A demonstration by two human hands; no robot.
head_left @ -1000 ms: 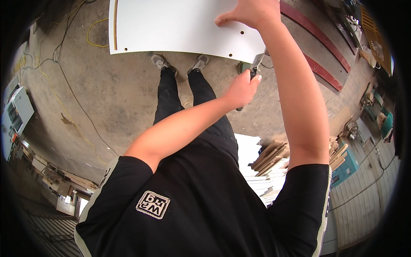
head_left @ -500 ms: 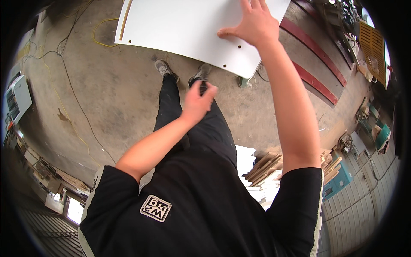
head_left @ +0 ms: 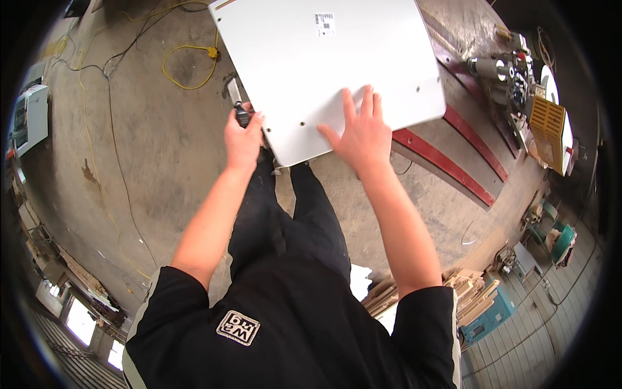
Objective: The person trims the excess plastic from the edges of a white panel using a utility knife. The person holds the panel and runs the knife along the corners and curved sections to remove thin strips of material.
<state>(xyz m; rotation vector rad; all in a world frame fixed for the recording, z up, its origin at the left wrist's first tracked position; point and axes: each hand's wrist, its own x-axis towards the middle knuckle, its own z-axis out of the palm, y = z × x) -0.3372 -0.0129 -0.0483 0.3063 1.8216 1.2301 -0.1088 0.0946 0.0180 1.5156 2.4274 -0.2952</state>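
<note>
A large white panel (head_left: pixel 304 58) with rounded corners and small drilled holes lies flat in front of me. My right hand (head_left: pixel 361 133) rests flat on it with fingers spread, near its near edge. My left hand (head_left: pixel 242 133) is closed around a small dark-handled tool with a metal blade (head_left: pixel 236 102), held against the panel's left edge. My legs in black trousers stand below the panel.
A yellow cable (head_left: pixel 188 65) loops on the concrete floor to the left. Red steel beams (head_left: pixel 453 162) lie at the right. A machine with a yellow housing (head_left: pixel 547 123) stands far right. Stacked wood (head_left: pixel 466 285) lies at the lower right.
My left hand has swung from the panel's right corner, across my legs, to its left edge with the tool. My right hand stays pressed flat on the panel.
</note>
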